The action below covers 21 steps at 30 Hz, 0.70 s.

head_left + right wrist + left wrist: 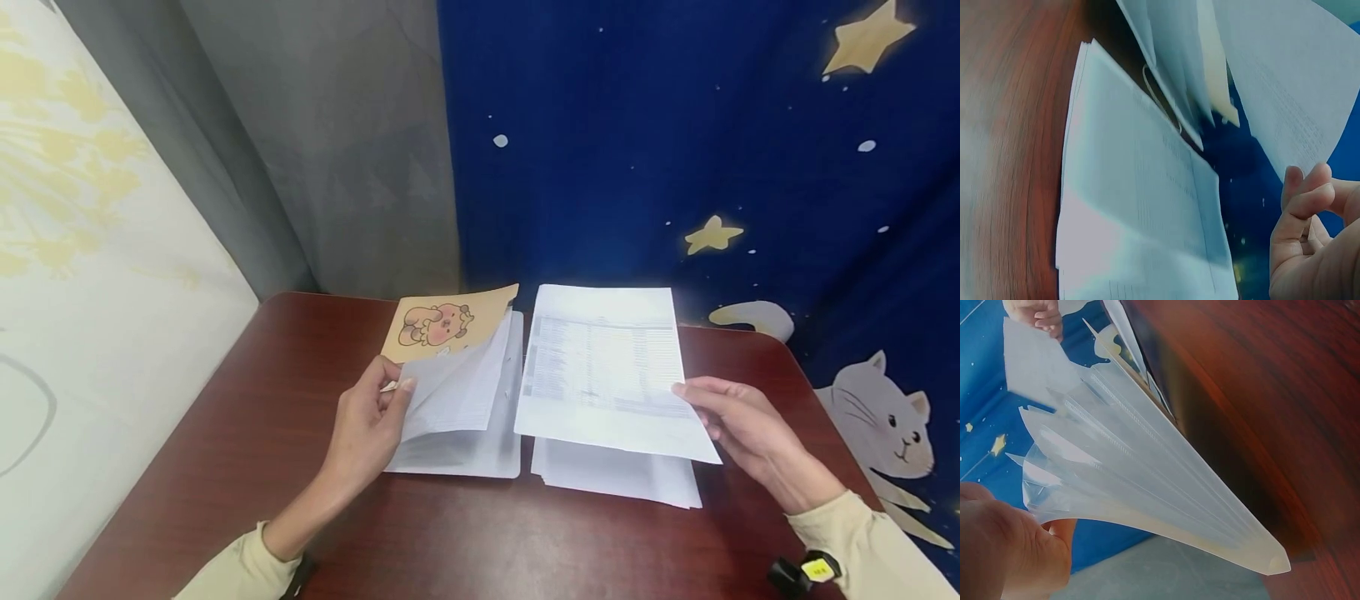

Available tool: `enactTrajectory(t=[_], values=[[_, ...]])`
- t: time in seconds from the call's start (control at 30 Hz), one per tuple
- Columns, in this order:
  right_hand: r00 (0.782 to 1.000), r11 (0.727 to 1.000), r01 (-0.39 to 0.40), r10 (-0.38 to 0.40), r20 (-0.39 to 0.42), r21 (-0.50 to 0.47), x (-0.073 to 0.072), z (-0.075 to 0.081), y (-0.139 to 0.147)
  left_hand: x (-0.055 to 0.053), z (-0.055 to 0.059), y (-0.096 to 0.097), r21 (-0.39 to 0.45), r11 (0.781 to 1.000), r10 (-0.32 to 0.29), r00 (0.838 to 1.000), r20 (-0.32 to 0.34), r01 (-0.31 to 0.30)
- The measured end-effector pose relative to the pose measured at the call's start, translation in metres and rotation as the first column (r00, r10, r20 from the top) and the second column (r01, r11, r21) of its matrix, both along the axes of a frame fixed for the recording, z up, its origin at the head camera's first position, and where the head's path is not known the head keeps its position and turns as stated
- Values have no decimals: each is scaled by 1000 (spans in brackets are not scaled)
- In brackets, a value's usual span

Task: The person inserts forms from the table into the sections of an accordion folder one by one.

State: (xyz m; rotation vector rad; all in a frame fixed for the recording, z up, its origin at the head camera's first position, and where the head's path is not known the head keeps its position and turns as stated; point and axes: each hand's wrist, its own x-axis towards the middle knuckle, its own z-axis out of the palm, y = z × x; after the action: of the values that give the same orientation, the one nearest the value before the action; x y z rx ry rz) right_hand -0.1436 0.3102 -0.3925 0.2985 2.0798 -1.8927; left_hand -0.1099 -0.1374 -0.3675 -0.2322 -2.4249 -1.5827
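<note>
A display folder [450,323] with a cartoon pig on its tan cover stands partly open on the table. My left hand [371,412] pinches the cover and clear sleeves at their free edge. From the left wrist, the clear sleeves [1104,456] fan apart above the back cover. My right hand [738,417] pinches a printed sheet [600,358] by its right edge, thumb on top. That sheet hangs over a stack of papers [615,475], covering most of it. In the right wrist view, the stack [1135,187] shows printed lines and slightly uneven edges.
The dark red-brown table [465,533] extends in front of the folder and papers. Behind it hangs a blue curtain [570,183] with stars, beside a grey curtain [345,167]. A pale patterned surface [97,275] borders the left side.
</note>
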Motion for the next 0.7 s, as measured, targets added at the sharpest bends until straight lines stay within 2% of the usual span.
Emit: enactTrajectory(t=[0.17, 0.3, 0.5, 0.7], values=[[1000, 996, 15, -13, 15, -83, 1, 4, -14, -1, -2, 0, 17, 1000, -9, 1000, 3, 9], [999, 993, 30, -27, 23, -115, 0, 4, -23, -2, -3, 0, 37, 999, -19, 999, 31, 18], [999, 995, 42, -40, 30, -89, -6, 3, -39, -2, -2, -1, 31, 999, -14, 999, 47, 12], [999, 999, 49, -49, 15, 2, -10, 1, -53, -2, 0, -2, 19, 1000, -6, 999, 38, 5]])
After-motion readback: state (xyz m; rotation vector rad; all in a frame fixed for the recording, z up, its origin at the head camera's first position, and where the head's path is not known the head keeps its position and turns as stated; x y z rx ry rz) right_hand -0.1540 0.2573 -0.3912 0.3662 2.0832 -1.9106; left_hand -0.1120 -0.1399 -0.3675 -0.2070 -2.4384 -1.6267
